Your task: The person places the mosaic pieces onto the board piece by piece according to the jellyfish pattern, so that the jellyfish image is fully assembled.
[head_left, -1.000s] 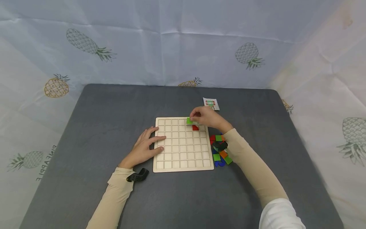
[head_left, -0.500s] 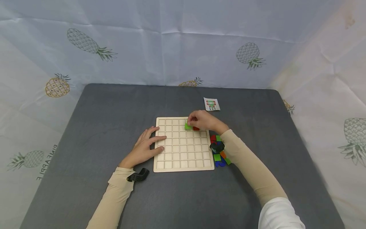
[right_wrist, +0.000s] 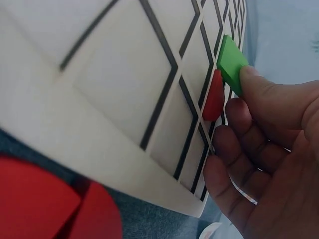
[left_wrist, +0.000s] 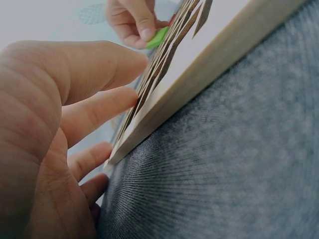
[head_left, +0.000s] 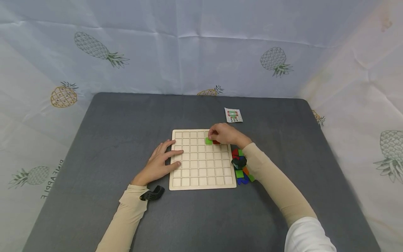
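Note:
A pale wooden grid board (head_left: 193, 163) lies on the dark table. My right hand (head_left: 226, 134) pinches a green square tile (right_wrist: 231, 63) between thumb and fingers at the board's upper right. In the right wrist view the tile looks slightly tilted over the grid. Just beside it, a red piece (right_wrist: 214, 97) with a curved edge sits in a cell, partly covered by the hand in the head view. My left hand (head_left: 156, 164) rests at the board's left edge with spread fingers, their tips on the board. The left wrist view shows its thumb (left_wrist: 107, 69) along the rim.
Several red, green, orange and blue pieces (head_left: 239, 174) lie in a pile against the board's right side, partly under the right wrist. A small printed card (head_left: 233, 115) lies behind the board. A pineapple-patterned cloth (head_left: 157, 63) hangs around the table.
My right hand has brought the green tile from the top row toward me, down to the row of the red piece, left of it. My left hand has stayed in place.

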Available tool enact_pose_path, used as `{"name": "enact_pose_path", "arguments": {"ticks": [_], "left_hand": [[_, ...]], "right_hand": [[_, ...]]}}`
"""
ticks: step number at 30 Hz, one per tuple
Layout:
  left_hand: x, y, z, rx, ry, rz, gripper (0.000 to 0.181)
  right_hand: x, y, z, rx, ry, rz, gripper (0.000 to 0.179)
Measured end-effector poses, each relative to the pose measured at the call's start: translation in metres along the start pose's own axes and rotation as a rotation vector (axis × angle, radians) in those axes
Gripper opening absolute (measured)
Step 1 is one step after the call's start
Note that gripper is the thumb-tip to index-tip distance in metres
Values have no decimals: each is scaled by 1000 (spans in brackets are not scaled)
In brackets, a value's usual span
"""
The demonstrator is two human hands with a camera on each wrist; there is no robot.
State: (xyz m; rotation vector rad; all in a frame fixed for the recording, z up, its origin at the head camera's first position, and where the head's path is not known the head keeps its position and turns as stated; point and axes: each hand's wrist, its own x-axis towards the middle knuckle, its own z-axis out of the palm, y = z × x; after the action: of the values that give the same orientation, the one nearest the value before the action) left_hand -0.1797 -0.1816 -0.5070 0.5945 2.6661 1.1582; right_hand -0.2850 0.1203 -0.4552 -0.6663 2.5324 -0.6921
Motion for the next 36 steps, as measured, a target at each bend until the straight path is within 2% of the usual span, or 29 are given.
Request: {"name": "enact_pose_path", "arguments": {"ticks": [12, 17, 23, 28, 36], "left_hand": [[1, 2, 1, -1, -2, 1, 47], [1, 3, 1, -6, -6, -3, 47], [2, 4, 0, 0, -13, -6, 47], [2, 3, 0, 5, -7, -3, 47], [0, 2, 1, 4, 10, 9, 45]], "right_hand": [[1, -1, 4, -70, 12, 14, 12], [-6, -1, 0, -21, 52, 9, 18], [-27, 3, -20, 66, 67, -29, 27], [-48, 8, -33, 78, 83, -1, 26], [-79, 25, -30, 76, 118, 70, 26]]}}
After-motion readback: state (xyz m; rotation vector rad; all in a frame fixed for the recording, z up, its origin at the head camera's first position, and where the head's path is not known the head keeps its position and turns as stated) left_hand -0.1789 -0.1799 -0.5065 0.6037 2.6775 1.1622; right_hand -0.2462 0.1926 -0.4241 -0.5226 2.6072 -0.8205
